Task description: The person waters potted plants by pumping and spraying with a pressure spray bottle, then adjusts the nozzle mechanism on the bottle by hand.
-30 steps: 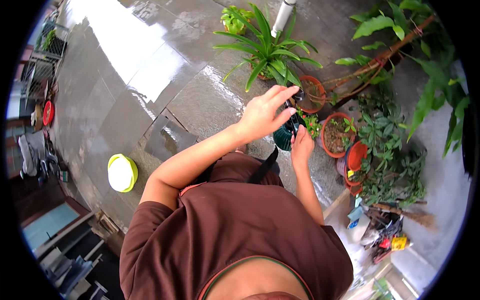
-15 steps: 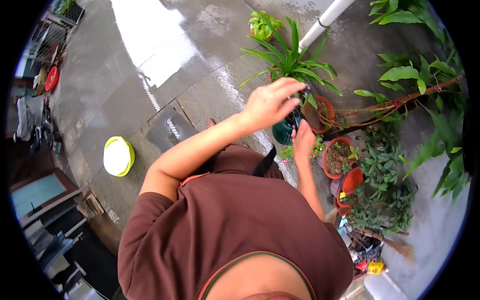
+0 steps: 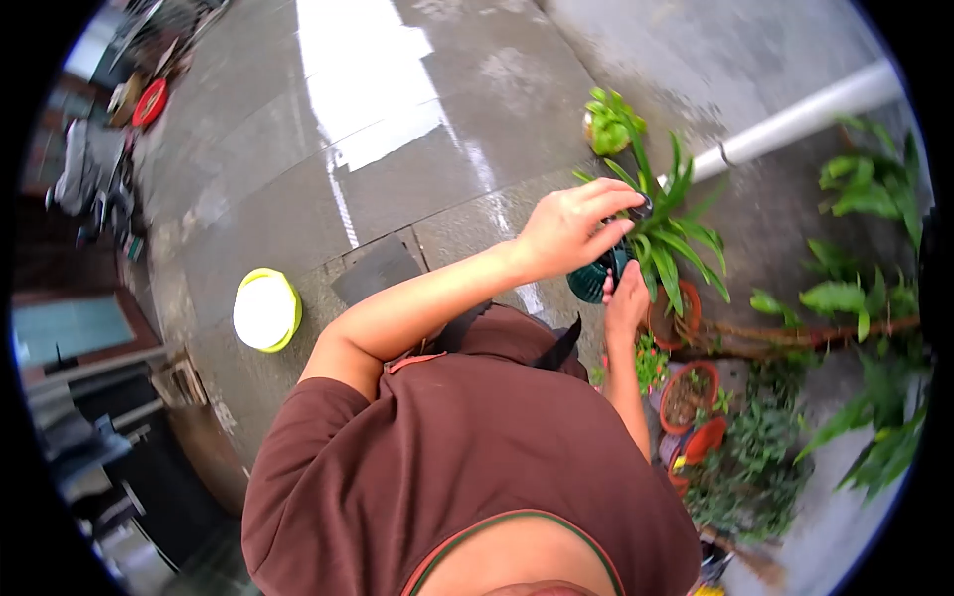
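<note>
A dark green spray bottle (image 3: 587, 283) with a black top is held out in front of me, beside a long-leaved potted plant (image 3: 676, 243). My right hand (image 3: 626, 300) is closed around the bottle's black handle below the top. Over the top, my left hand (image 3: 576, 226) has its thumb and fingers bent round a black knob (image 3: 644, 207). Part of the bottle is hidden by the hands.
A yellow-green bucket (image 3: 296, 316) stands on the wet concrete floor to the left. A small leafy plant (image 3: 611, 124), a white pipe (image 3: 795, 127), a terracotta pot (image 3: 688, 397) and hanging leaves (image 3: 835, 298) are on the right. A red basin (image 3: 150, 102) lies far left.
The view has turned left, so the plants and bucket appear farther right. Both hands remain on the spray bottle, now nearer the long-leaved plant in view.
</note>
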`<control>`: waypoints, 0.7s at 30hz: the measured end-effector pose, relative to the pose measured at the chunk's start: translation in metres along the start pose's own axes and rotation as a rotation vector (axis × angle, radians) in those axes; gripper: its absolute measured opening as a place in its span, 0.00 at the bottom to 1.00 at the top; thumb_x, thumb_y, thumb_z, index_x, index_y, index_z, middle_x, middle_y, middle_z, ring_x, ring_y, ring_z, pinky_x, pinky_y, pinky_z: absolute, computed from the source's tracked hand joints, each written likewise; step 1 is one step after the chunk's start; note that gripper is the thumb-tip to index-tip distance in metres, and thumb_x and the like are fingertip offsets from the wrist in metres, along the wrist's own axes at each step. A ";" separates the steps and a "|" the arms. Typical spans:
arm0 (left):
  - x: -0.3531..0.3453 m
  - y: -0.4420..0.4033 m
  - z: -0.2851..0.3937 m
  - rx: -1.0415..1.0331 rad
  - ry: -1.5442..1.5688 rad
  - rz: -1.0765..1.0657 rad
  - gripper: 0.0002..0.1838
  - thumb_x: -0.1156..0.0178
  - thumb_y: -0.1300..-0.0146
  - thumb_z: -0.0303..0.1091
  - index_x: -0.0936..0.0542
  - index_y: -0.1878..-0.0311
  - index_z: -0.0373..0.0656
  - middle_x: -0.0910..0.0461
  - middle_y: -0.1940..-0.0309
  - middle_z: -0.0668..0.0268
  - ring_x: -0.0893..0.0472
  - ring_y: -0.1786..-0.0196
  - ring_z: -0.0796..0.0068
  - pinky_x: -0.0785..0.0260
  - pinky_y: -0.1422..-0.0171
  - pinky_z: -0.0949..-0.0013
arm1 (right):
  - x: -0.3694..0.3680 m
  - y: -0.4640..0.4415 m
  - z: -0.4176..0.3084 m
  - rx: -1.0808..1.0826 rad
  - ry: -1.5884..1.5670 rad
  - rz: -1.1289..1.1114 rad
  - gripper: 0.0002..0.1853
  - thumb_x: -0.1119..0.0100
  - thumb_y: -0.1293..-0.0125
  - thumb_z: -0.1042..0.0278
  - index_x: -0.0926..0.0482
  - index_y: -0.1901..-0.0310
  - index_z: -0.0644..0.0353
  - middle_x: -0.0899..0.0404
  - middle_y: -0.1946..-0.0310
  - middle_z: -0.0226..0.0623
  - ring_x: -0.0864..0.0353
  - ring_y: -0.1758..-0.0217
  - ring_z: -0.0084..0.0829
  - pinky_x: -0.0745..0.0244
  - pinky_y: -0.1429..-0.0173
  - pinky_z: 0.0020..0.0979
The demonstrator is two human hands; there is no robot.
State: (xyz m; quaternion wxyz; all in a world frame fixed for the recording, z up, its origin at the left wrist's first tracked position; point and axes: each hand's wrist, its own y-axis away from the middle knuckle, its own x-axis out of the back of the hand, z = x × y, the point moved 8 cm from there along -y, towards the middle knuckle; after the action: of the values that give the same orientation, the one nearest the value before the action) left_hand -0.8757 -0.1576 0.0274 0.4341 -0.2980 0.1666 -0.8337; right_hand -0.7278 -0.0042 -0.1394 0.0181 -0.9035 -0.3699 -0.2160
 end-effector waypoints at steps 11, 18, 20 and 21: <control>0.195 0.047 -0.068 0.145 -0.217 0.465 0.14 0.33 0.35 0.33 0.17 0.47 0.45 0.15 0.48 0.65 0.17 0.74 0.71 0.22 0.66 0.67 | -0.212 -0.028 -0.116 0.371 0.048 -0.648 0.28 0.54 0.19 0.41 0.23 0.63 0.61 0.26 0.78 0.27 0.28 0.78 0.19 0.33 0.73 0.26; 0.308 0.098 -0.112 0.374 -0.301 0.713 0.21 0.32 0.35 0.36 0.20 0.39 0.46 0.15 0.57 0.63 0.20 0.73 0.75 0.25 0.65 0.69 | -0.364 -0.012 -0.165 0.471 0.137 -0.997 0.21 0.44 0.22 0.48 0.22 0.58 0.62 0.25 0.77 0.29 0.26 0.76 0.21 0.30 0.69 0.29; 0.339 0.112 -0.136 0.531 -0.210 0.731 0.24 0.32 0.34 0.36 0.22 0.36 0.46 0.14 0.60 0.64 0.21 0.73 0.78 0.26 0.65 0.71 | -0.410 -0.008 -0.180 0.545 0.206 -1.069 0.20 0.42 0.24 0.50 0.21 0.52 0.64 0.21 0.74 0.38 0.21 0.73 0.31 0.26 0.65 0.36; 0.353 0.118 -0.151 0.569 -0.123 0.748 0.25 0.33 0.32 0.35 0.24 0.33 0.45 0.14 0.62 0.66 0.22 0.71 0.82 0.26 0.64 0.71 | -0.433 -0.003 -0.190 0.595 0.217 -1.100 0.21 0.41 0.25 0.51 0.21 0.52 0.65 0.20 0.73 0.43 0.19 0.71 0.36 0.25 0.62 0.38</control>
State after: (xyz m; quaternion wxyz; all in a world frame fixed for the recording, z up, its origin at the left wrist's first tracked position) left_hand -1.0561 -0.5120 -0.0275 0.7781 -0.1354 0.0013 -0.6133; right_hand -1.0752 -0.3240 -0.1427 0.1923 -0.5107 -0.8202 -0.1717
